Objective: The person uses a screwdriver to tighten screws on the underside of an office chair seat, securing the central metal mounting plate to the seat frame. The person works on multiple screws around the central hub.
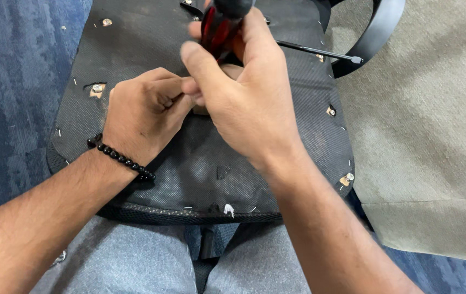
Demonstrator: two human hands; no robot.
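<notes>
Blue carpet [15, 81] underlies upturned seat [200, 158]. Right hand [244, 92] grips screwdriver [219, 24], axis upright, tip hidden; left hand [143, 111] clenched, contents unclear.

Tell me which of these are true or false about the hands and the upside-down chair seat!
1. The right hand grips a red and black tool handle. True.
2. The left hand wears a gold watch. False: a black bead bracelet circles that wrist.
3. The seat underside is covered in black fabric. True.
4. A hammer lies on the seat. False: a thin black metal rod lies near its far right edge.
5. The left hand is an open flat palm. False: its fingers are curled, touching the right hand.
</notes>
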